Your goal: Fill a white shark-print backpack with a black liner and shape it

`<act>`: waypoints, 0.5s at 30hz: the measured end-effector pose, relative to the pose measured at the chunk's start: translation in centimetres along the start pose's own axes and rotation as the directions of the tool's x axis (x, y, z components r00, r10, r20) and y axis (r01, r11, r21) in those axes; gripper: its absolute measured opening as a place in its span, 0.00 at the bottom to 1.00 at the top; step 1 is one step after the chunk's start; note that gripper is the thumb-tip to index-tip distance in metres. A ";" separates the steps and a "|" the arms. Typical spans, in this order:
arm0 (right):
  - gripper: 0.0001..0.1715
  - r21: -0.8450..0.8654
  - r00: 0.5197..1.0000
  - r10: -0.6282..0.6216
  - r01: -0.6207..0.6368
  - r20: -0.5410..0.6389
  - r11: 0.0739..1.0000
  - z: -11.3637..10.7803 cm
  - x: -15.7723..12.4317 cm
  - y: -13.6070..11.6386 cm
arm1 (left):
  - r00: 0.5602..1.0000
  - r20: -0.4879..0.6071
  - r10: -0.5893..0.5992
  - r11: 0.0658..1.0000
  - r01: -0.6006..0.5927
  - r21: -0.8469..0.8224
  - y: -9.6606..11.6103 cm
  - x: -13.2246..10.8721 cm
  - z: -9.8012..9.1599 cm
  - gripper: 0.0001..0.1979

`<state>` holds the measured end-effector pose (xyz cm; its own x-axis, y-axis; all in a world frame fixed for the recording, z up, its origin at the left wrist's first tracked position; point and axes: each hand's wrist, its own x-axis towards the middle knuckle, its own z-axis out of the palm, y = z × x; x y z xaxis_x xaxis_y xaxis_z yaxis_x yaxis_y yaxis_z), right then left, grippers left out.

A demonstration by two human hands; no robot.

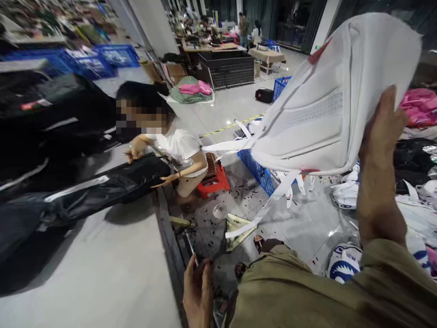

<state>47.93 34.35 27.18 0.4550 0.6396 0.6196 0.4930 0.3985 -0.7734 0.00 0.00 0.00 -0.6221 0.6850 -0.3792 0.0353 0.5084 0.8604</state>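
White bag (303, 109): raised in the air, out past the right edge of the desk (112, 278); back panel in view, straps hanging above the floor (317, 218).
Right hand (385, 118): fingers closed on the bag's right-hand border — grip firm in appearance, fingertips partly hidden.
Left hand (199, 294): low, just beside the desk's right edge; fingers partly curled with a gap between them. A dark shape shows in the gap — held or merely behind, cannot tell.
Desk load: black bags (112, 182) along the left and far part.
Co-worker (187, 148): at the desk's far right corner, one hand against a black bag.
Floor items: red stool (220, 182) beside the co-worker; blue crate (257, 171) partly behind the white bag.
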 end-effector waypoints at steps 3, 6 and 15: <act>0.48 -0.308 0.972 -0.232 0.213 -0.027 0.927 0.1 3.3 2.4 | 1.000 0.018 -0.017 1.000 0.017 0.014 0.3 0.4 2.8 0.49; 0.53 -0.640 0.989 -0.115 0.147 0.092 0.754 1.9 6.1 7.5 | 0.995 0.098 -0.018 0.999 0.016 0.030 0.9 1.1 5.7 0.49; 0.31 -0.794 0.537 0.667 0.011 0.517 0.607 11.5 -6.5 26.8 | 0.952 0.307 -0.013 0.990 -0.032 0.140 0.4 1.5 9.8 0.43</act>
<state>49.69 48.42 0.86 0.1898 0.9490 -0.2519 0.8933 -0.2733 -0.3567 6.81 6.37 -3.53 -0.3524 0.8055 -0.4764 0.1643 0.5544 0.8159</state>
